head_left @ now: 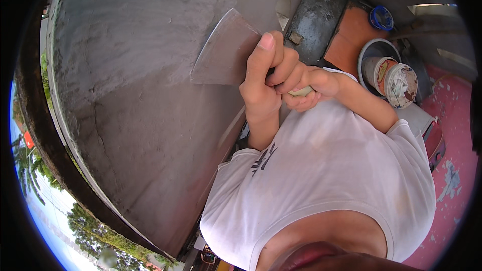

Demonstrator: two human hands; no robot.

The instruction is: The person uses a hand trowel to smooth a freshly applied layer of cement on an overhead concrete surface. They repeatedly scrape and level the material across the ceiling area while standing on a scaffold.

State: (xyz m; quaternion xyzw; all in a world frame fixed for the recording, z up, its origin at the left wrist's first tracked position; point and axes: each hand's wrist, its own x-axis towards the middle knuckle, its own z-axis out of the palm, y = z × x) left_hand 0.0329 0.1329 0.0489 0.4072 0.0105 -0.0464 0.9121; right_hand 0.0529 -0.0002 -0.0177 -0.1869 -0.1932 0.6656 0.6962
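Hands (281,80) both clamped on scraper (226,50) against grey wall (130,95), buckets (389,73) beyond.

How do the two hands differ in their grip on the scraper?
Left hand sits forward at the scraper blade's base, thumb pointing up; right hand sits behind, fist curled round the pale handle. Left forearm rises from below; right comes from the right. Both are shut on the scraper.

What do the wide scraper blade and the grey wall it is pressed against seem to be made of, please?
The scraper blade looks like thin sheet metal with a dull grey sheen, flat and fanned out to a straight edge. The wall looks like cement plaster or skim coat: matt grey, with faint trowel streaks and hairline cracks. Both hands, left and right, grip the handle.
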